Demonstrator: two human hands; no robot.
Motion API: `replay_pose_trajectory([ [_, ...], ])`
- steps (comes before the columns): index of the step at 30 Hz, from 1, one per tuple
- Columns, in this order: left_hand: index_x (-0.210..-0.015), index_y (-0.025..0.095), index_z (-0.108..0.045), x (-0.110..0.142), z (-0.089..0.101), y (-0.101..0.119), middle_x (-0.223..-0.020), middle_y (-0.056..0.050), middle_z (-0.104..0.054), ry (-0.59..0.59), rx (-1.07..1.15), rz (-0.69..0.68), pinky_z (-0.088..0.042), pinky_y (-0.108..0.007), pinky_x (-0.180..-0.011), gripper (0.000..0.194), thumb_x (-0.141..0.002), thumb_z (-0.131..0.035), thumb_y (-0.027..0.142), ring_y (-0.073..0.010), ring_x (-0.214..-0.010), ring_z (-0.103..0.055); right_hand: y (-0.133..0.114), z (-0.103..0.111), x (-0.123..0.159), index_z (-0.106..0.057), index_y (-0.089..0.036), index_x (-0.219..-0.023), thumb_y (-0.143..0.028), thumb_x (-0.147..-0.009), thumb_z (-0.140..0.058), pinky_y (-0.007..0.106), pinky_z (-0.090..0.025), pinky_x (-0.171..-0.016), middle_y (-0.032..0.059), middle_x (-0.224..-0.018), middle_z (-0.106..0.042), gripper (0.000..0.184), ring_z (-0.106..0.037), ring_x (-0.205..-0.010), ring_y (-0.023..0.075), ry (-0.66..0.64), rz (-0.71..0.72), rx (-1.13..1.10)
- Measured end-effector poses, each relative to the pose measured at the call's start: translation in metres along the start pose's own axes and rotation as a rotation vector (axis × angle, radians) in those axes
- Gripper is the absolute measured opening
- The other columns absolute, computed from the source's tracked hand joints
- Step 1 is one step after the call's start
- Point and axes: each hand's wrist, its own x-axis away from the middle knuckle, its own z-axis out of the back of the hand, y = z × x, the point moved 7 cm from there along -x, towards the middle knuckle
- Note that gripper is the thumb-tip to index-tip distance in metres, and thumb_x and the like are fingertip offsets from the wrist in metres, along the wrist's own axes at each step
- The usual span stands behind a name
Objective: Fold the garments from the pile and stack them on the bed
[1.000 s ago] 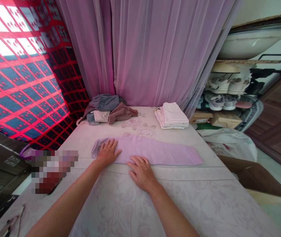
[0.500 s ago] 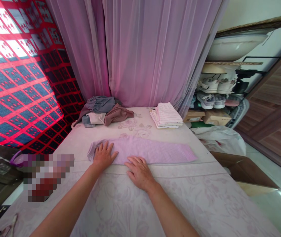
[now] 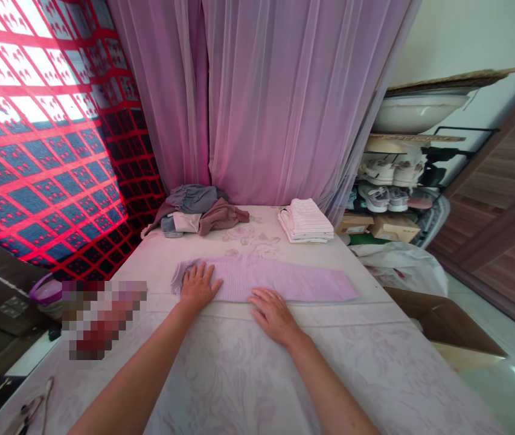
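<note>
A long lilac ribbed garment (image 3: 284,281) lies folded flat across a floral-patterned mattress (image 3: 366,380). My left hand (image 3: 199,287) rests palm down on the garment's left part, fingers spread. My right hand (image 3: 274,315) lies flat at the garment's near edge, with its fingertips on the lilac fabric. Neither hand grips anything. Beyond the garment sit a stack of folded white striped clothes (image 3: 306,221) and a loose heap of grey and mauve clothes (image 3: 196,211).
Sheer pink curtains (image 3: 266,103) hang behind the mattress, beside a red-and-blue patterned cloth (image 3: 44,157). To the right stand a shoe rack (image 3: 384,181), a white plastic bag (image 3: 399,269) and a cardboard box (image 3: 447,323). A pixelated patch (image 3: 103,320) covers something at the left.
My right hand has slid rightward along the garment's near edge, away from my left hand. The view has tilted slightly upward, so everything sits lower in the frame.
</note>
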Motion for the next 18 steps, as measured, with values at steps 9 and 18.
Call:
replay_pose_trajectory([
  [9,-0.141,0.021,-0.040,-0.003,0.000,-0.002,-0.151,-0.012,-0.033,0.011,0.011,-0.007,-0.020,-0.051,-0.109,0.065,-0.088,-0.031,0.059,-0.0358,-0.137,-0.028,0.094,0.056,0.051,-0.065,-0.024,-0.116,-0.029,-0.090,-0.042,0.039,-0.036,-0.102,0.0067,-0.128,-0.060,0.035,-0.051,-0.119,0.0205,0.215,-0.373,0.148],
  [18,-0.143,0.020,-0.038,-0.004,0.000,-0.002,-0.152,-0.012,-0.031,0.001,-0.013,-0.011,-0.019,-0.050,-0.110,0.067,-0.088,-0.031,0.059,-0.0342,-0.138,-0.027,0.205,0.124,0.111,-0.053,-0.015,-0.131,-0.040,-0.091,-0.036,0.040,-0.043,-0.090,0.0166,-0.125,-0.060,0.050,-0.055,-0.114,0.0293,0.196,-1.178,0.182],
])
